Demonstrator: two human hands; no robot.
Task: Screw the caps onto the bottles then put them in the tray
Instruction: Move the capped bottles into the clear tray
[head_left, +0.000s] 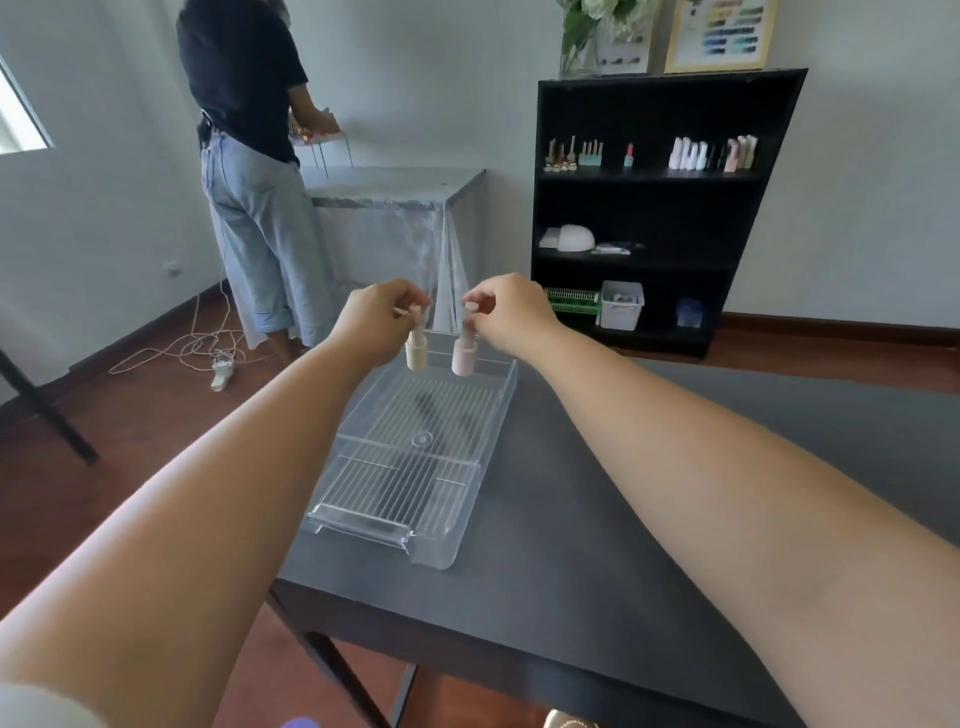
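A clear plastic tray (363, 519) with a ribbed floor lies on the dark table. My left hand (376, 317) pinches the cap of a small beige bottle (416, 353) over the tray's far end. My right hand (511, 309) pinches the cap of a small pink bottle (462, 357) right beside it. Both bottles hang upright from their caps at the tray's far wall; whether they touch the tray floor I cannot tell. Nothing else lies in the tray.
The dark table (649, 519) stretches to the right of the tray. A person (249, 156) stands at a covered table (405, 208) at the back left. A black shelf (660, 208) with small bottles stands at the back right. A cable (197, 348) lies on the floor.
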